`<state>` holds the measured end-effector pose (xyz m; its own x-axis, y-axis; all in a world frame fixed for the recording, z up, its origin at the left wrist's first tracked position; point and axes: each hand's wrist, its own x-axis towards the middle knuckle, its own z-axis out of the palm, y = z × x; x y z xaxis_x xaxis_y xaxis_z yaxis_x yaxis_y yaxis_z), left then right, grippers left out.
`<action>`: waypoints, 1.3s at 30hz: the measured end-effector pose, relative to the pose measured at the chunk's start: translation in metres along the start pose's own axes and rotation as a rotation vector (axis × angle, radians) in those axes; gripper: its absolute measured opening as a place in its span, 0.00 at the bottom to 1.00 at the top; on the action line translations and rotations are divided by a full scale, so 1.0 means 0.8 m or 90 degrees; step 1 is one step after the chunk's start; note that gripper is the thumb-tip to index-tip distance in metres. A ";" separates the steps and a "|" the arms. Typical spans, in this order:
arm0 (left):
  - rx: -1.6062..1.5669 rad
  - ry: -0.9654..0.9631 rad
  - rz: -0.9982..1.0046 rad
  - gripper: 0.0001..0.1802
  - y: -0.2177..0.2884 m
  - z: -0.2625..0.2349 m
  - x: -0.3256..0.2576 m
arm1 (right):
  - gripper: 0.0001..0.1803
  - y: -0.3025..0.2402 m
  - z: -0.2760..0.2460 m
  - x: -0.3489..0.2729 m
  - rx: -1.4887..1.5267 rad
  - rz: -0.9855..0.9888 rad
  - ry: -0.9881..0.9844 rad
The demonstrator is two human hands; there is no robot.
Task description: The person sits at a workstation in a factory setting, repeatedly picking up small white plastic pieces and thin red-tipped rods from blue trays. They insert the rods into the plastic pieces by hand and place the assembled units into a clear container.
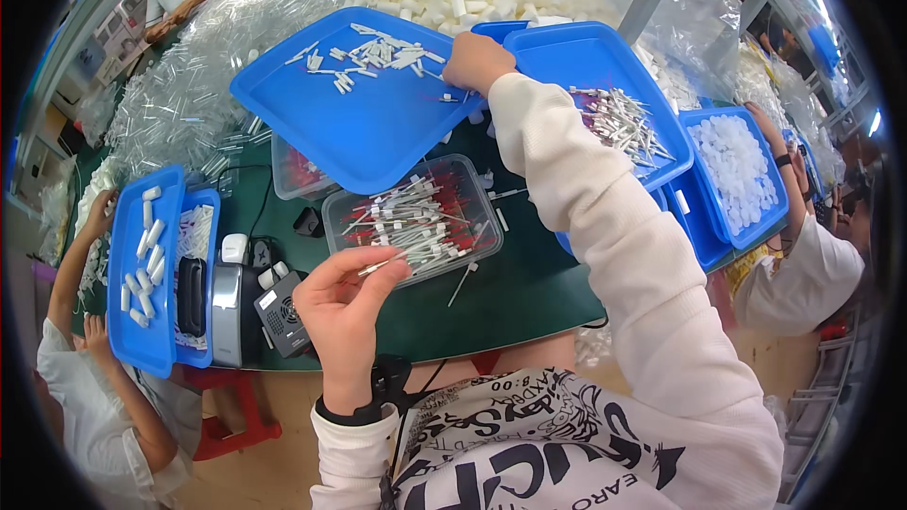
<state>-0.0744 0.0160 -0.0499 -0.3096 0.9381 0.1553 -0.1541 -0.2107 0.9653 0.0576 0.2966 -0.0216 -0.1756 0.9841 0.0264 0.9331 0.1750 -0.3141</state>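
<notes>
My left hand [342, 307] is raised above the table's near edge and pinches a thin white stick-like part [382, 263] between thumb and fingers. Just beyond it stands a clear plastic box [333, 216] full of similar thin parts with red ends. My right hand [476, 61] reaches far forward, fingers curled down on the right edge of a tilted blue tray [312, 123] that carries several small white caps [378, 52]. Whether the right hand grips a cap is hidden by the fingers.
A second blue tray [576, 61] at right holds thin sticks; a third [704, 123] holds white round pieces. A blue tray [128, 321] with white tubes and small grey devices [279, 312] lie at left. Other people work at left, right and far back. Bags of white parts fill the far table.
</notes>
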 end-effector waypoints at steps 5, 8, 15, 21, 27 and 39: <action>0.021 -0.027 -0.015 0.11 0.003 0.008 -0.002 | 0.12 0.001 -0.004 -0.024 0.019 -0.055 0.141; -0.045 -0.074 -0.032 0.13 0.008 0.011 -0.004 | 0.07 0.008 -0.035 -0.103 0.249 -0.239 0.246; -0.057 -0.139 -0.001 0.11 0.013 0.014 -0.017 | 0.06 0.045 -0.047 -0.297 0.680 -0.204 -0.064; -0.087 -0.144 -0.028 0.08 0.017 0.041 -0.029 | 0.08 0.071 -0.046 -0.337 0.794 -0.130 -0.071; -0.028 -0.155 -0.042 0.08 0.012 0.055 -0.035 | 0.07 0.084 -0.047 -0.346 0.738 -0.146 -0.032; 0.228 -0.243 0.086 0.11 0.006 0.074 -0.040 | 0.07 0.092 -0.034 -0.358 0.337 -0.330 0.213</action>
<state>-0.0093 0.0011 -0.0377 0.0693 0.9564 0.2837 0.2134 -0.2920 0.9323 0.1855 0.0286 -0.0265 -0.3636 0.7535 0.5478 0.4725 0.6560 -0.5886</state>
